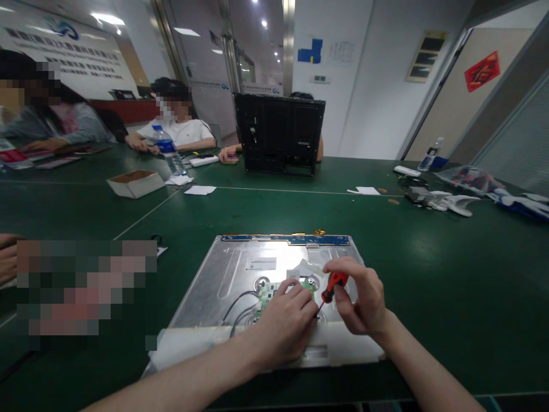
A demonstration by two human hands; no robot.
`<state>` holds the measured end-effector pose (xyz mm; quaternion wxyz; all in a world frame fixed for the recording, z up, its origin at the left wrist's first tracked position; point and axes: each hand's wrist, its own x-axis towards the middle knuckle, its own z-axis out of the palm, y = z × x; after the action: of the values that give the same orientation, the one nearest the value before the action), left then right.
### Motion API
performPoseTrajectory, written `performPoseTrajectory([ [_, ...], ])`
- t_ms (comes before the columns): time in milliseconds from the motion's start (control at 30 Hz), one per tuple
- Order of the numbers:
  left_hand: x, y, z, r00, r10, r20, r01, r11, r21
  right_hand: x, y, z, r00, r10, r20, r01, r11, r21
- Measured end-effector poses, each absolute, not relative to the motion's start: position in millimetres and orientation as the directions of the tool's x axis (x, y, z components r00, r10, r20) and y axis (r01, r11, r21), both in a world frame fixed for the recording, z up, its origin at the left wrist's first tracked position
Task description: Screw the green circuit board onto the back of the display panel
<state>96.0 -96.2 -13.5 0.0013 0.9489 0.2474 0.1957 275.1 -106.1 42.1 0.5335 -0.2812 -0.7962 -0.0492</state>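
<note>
Tabletop (429,297), dark green and smooth, spreads through the room, crossed by thin pale seams. On its near part lies a flat silver metal panel (234,272), a narrow blue circuit strip (257,240) along its far edge. The left hand (291,315) rests over a small green circuit board (266,293) on the panel, fingers bent; whether they grip anything cannot be told. Just beside it, the right hand (366,297) pinches a red-and-black screwdriver (335,281), its shaft slanting down next to the left fingers. Beyond, a large black casing (281,134) stands upright, partly hiding a person (229,153). To its left are a clear blue-capped bottle (169,147), a shallow open cardboard box (143,189) and a co-worker in a white shirt (195,133). At the far right lies a clear plastic bag (472,178). Behind rise glass doors (197,68), a white wall (334,114) and a red paper diamond (482,71).
</note>
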Motion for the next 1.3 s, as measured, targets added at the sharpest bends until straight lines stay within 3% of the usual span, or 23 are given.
performPoseTrajectory([
  [133,96,-96,-14,0.802,0.48,0.356,0.469,-0.875,0.122,273,-106,35,-0.287,0.399,0.871,0.465,0.853,-0.237],
  [300,96,-96,-14,0.805,0.479,0.35,0.467,-0.876,0.123,270,-108,27,-0.2,0.449,0.871,0.401,0.848,-0.345],
  [500,98,-96,-12,0.803,0.478,0.357,0.477,-0.873,0.095,273,-111,36,-0.292,0.389,0.874,0.504,0.839,-0.205],
  [800,97,-95,-14,0.795,0.485,0.365,0.47,-0.872,0.136,274,-110,37,-0.279,0.331,0.902,0.557,0.82,-0.129],
  [1200,96,-94,-14,0.799,0.477,0.367,0.457,-0.878,0.145,272,-108,39,-0.284,0.365,0.886,0.477,0.856,-0.2],
  [1300,96,-94,-16,0.795,0.481,0.37,0.454,-0.876,0.163,273,-107,37,-0.266,0.377,0.887,0.537,0.823,-0.188],
])
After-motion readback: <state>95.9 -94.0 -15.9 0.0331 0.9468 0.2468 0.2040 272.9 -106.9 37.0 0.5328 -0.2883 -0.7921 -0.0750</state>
